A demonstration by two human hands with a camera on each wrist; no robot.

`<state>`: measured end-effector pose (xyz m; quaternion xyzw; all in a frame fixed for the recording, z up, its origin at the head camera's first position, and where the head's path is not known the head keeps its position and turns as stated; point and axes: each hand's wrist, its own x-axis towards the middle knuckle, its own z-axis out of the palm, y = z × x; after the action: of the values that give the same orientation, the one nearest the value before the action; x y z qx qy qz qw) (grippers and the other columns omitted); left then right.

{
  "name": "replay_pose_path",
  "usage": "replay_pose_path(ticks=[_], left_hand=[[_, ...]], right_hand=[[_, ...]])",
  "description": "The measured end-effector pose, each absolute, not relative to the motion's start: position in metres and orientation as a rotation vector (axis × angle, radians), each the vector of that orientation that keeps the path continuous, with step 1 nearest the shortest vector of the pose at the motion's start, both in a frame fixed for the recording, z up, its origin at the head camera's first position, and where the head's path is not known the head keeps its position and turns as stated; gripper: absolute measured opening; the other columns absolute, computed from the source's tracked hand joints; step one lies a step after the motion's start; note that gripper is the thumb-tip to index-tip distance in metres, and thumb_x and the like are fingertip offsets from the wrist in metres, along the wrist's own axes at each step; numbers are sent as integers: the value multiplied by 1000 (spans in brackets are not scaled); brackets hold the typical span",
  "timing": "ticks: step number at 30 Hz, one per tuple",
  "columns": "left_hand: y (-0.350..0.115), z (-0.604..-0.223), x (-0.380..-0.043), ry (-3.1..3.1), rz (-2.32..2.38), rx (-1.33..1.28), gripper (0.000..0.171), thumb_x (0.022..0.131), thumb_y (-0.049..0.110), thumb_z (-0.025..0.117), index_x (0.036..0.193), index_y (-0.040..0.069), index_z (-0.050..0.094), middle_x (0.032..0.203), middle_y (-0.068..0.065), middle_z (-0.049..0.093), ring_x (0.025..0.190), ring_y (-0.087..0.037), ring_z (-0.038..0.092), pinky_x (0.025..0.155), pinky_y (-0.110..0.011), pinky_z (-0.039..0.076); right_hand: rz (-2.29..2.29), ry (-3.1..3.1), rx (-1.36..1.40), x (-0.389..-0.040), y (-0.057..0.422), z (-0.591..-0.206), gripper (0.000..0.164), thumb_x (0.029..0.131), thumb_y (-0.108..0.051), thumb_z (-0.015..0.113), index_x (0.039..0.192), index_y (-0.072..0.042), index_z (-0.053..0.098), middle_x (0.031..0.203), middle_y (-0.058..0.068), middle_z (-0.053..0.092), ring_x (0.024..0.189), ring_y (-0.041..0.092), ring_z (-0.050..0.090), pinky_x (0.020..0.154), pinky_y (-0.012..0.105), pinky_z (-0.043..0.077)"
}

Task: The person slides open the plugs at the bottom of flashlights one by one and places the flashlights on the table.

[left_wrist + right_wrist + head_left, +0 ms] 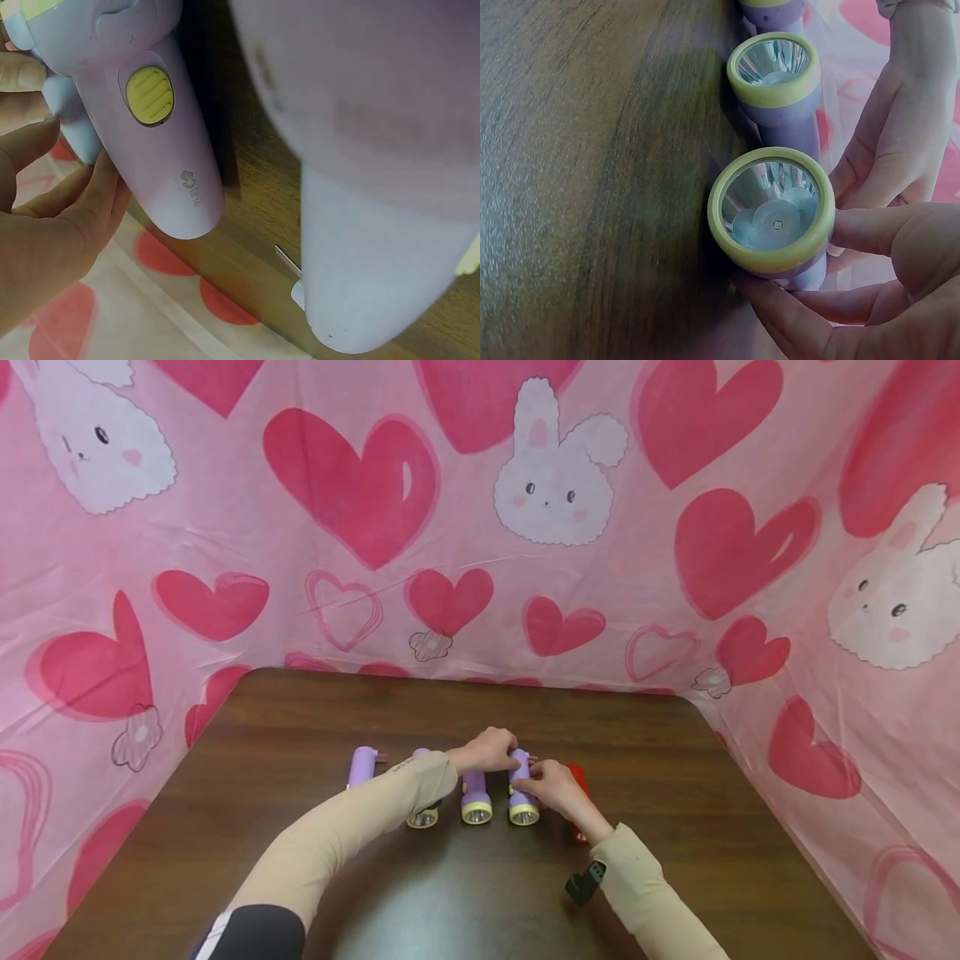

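Observation:
Several purple flashlights with yellow rims stand in a row on the table, lamp ends toward me. At the row's right end, my right hand [555, 785] grips the last flashlight [523, 812] near its head, thumb and fingers on either side in the right wrist view. My left hand [487, 750] reaches across and pinches the same flashlight's tail end. Just left of it lies another flashlight [476, 802], its yellow switch [150, 95] facing up in the left wrist view. My left forearm partly covers a further flashlight [422, 818] and the leftmost flashlight [362, 766].
A red object [578, 774] lies right of the row, partly hidden behind my right hand. The brown wooden table [637, 727] ends at a pink curtain [465, 527] printed with hearts and rabbits. A black device [585, 883] sits at my right wrist.

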<state>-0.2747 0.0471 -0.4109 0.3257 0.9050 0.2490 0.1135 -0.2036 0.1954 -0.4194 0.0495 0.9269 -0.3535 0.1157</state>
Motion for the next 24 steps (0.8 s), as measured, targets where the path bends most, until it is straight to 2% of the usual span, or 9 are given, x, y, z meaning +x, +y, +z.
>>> replay_pose_path(ticks=[5,11,17,24], left_hand=[[48,-411,-274,2654,693,967,15,89,16,71,92,1,72,73,1,55,67,-12,47,58,-20,37],[50,-411,-273,2659,693,975,15,88,15,72,89,1,71,72,1,54,67,-13,47,59,-22,37],[51,-410,-273,2670,689,980,18,88,16,72,95,0,72,79,-3,62,70,-13,50,63,-23,41],[52,-413,-274,2693,676,990,24,87,17,72,103,-1,72,94,-10,73,77,-15,56,70,-28,51]], right_hand=[[-984,2755,116,-203,195,-420,43,90,-26,72,120,5,67,110,19,71,83,20,67,75,36,61],[-864,2850,27,-203,197,-419,40,89,-26,72,113,5,70,108,19,73,85,22,67,81,39,59],[-761,2891,-14,-205,200,-416,40,89,-28,71,112,5,71,106,18,74,84,23,66,79,39,59],[-790,2908,-24,-204,206,-410,39,89,-27,70,112,5,70,101,17,74,80,21,64,70,35,57]])
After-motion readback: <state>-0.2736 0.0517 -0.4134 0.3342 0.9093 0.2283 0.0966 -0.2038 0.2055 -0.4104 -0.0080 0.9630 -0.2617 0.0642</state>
